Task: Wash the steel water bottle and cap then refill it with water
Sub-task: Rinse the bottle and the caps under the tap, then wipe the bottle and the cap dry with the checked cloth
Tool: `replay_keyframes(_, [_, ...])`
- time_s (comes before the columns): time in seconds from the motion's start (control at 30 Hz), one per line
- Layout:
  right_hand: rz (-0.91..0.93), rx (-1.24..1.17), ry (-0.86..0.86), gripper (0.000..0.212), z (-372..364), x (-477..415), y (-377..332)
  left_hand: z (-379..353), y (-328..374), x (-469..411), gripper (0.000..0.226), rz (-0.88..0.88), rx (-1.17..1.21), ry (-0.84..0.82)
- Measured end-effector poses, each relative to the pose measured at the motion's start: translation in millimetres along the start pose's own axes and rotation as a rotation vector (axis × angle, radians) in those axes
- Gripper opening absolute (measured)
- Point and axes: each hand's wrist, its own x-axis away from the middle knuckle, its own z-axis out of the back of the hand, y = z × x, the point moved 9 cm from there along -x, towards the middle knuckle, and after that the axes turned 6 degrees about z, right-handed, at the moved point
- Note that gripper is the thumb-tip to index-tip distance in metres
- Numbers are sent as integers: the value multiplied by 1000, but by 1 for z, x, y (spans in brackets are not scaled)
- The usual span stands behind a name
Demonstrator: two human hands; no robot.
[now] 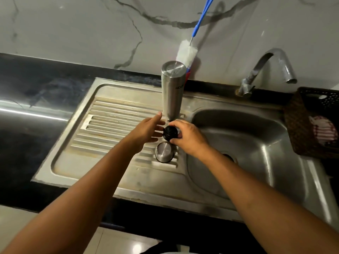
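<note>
The steel water bottle [172,88] stands upside down on the ribbed drainboard [110,125], mouth down. Just in front of it, my right hand [189,136] grips a black inner cap [170,133] with curled fingers. My left hand [146,132] reaches in from the left with fingers straight, its tips beside the black cap. A steel outer cap [164,152] lies upside down on the drainboard below both hands.
The sink basin [247,143] lies to the right, with a curved steel tap [271,68] behind it. A blue-handled bottle brush [187,54] leans on the marble wall behind the bottle. A dark woven basket [311,121] sits at far right. Black counter stretches left.
</note>
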Motion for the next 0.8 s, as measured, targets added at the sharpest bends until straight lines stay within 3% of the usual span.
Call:
replay_keyframes(0.1, [-22,-40,9,60,3,4,4,4,3,4,57,-54,-82,62])
replay_keyframes(0.17, [-54,-76,64,51,18,8,4,5,23,13,50,-201,-195,172])
replay_keyframes(0.3, [-84,-202,265,28,82,21,-12,-21,75,42,6,-497,-244,199])
replay_keyframes(0.4, [-65,-205,496,29,143,50,-12,-65,108,54,35,-657,-323,144])
replay_keyframes(0.5, [-199,-134,590,31,161,92,26,-120,105,39,44,-594,-470,62])
replay_keyframes(0.57, [-430,-129,387,28,142,116,75,-160,82,25,27,-469,-599,-80])
replay_keyframes(0.63, [-600,-192,173,29,119,144,108,-191,57,17,46,-367,-679,-185])
replay_keyframes(0.67, [-625,-214,209,27,125,155,118,-203,55,16,51,-372,-680,-182])
replay_keyframes(0.77, [-559,-187,468,25,167,177,127,-223,71,14,27,-439,-596,-90])
replay_keyframes(0.8, [-539,-186,470,23,175,179,128,-229,73,11,29,-437,-602,-88])
